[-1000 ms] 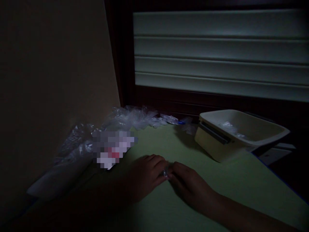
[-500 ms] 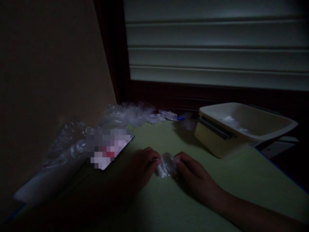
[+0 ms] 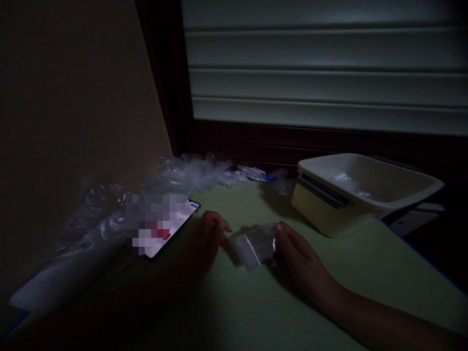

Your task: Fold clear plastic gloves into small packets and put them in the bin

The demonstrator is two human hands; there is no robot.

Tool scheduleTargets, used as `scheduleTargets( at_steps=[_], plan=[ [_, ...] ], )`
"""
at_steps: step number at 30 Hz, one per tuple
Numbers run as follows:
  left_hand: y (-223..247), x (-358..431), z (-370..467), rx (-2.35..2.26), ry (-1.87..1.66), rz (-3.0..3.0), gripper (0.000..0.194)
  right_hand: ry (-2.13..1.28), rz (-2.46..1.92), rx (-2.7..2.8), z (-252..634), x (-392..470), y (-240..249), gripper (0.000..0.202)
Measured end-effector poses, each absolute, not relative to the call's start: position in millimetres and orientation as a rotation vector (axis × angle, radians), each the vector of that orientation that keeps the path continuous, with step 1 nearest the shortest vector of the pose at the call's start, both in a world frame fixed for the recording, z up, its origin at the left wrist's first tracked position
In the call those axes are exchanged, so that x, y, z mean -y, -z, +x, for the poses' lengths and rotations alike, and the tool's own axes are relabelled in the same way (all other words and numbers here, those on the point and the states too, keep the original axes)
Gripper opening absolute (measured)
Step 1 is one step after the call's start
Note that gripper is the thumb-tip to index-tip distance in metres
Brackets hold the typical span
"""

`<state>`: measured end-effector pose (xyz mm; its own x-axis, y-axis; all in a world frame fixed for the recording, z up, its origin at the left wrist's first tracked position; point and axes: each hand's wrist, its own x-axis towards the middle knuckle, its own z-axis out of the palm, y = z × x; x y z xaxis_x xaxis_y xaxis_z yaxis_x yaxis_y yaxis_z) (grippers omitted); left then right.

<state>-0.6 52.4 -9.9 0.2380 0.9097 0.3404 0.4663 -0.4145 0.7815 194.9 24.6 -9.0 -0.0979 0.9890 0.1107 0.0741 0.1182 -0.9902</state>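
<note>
A small clear plastic bag (image 3: 254, 247) hangs above the green tabletop between my hands. My right hand (image 3: 298, 251) pinches it by its right edge, thumb on top. My left hand (image 3: 210, 239) is at the bag's left end, fingers slightly apart and apparently off the plastic; dim light hides some of them. Left of that hand lies a phone (image 3: 179, 222) with a lit screen, partly blurred out.
Crumpled clear plastic bags (image 3: 204, 173) line the back and left of the green table (image 3: 256, 307). A cream bin (image 3: 321, 214) with plastic inside stands tilted at the right. Behind are a shutter (image 3: 310, 58) and a wall (image 3: 73, 97).
My left hand has come off the bag and drawn a little left. The bag, more spread out, stays in my right hand. The view has shifted slightly.
</note>
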Motion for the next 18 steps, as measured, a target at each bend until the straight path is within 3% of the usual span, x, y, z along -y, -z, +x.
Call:
scheduleTargets(
  at_steps=[12,15,18],
  plan=[
    [18.7,-41.0,-0.6,-0.956,-0.972,2.274,0.038,-1.231,-0.996,1.508,194.0,-22.4,-3.4,0.047],
    [16.2,-43.6,0.9,-1.145,-0.898,2.229,0.032,-1.226,-0.986,1.431,192.9,-21.4,-2.2,0.042],
    [10.0,-47.1,1.4,-1.231,-0.849,2.206,0.013,-1.173,-1.02,1.337,192.8,-21.7,-0.1,0.039]
  ],
)
